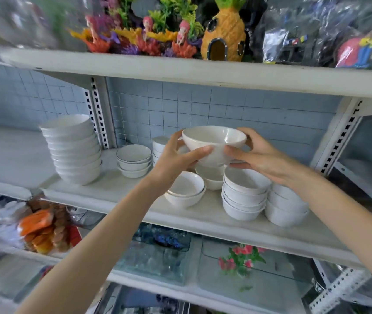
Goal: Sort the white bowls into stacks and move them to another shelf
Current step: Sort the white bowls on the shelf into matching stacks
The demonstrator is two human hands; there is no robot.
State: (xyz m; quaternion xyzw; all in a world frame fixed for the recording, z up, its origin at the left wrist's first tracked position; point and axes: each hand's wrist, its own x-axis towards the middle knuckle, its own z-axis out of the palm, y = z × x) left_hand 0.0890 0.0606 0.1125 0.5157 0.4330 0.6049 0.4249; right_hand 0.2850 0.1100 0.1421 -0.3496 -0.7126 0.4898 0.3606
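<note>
Held bowl: a white bowl [214, 141] sits upright between both hands, raised above the shelf [112, 193]; its inside shows only white glaze.
Left hand: the left hand [178, 159] grips the bowl's left side, fingers curled round the wall and the thumb [203, 151] pressed on the near face.
Right hand: the right hand [253, 155] grips the bowl's right side, with its fingers [245, 132] hooked over the far rim and the thumb flat against the wall.
Below the left fingers: a nested pair [186, 191] of small dark-rimmed bowls, one seated inside the other.
Below the held bowl: more small bowls [212, 177], partly hidden, so their number cannot be told.
Below the right fingers: a short stack [243, 196] of white bowls nested together, with a second stack [286, 207] touching it on the outer side.
Beyond the left fingers: a low rimmed stack [134, 160], and behind the left hand a back stack [159, 143], mostly hidden.
Far left of the fingers: a tall stack [74, 150] of larger white bowls, leaning slightly, well apart from the hands.
Above the fingers: an upper shelf carrying a pineapple ornament [224, 35] and coloured figurines.
Under the forearms: glass trays [153, 259] and artificial flowers [240, 259] on a lower shelf.
</note>
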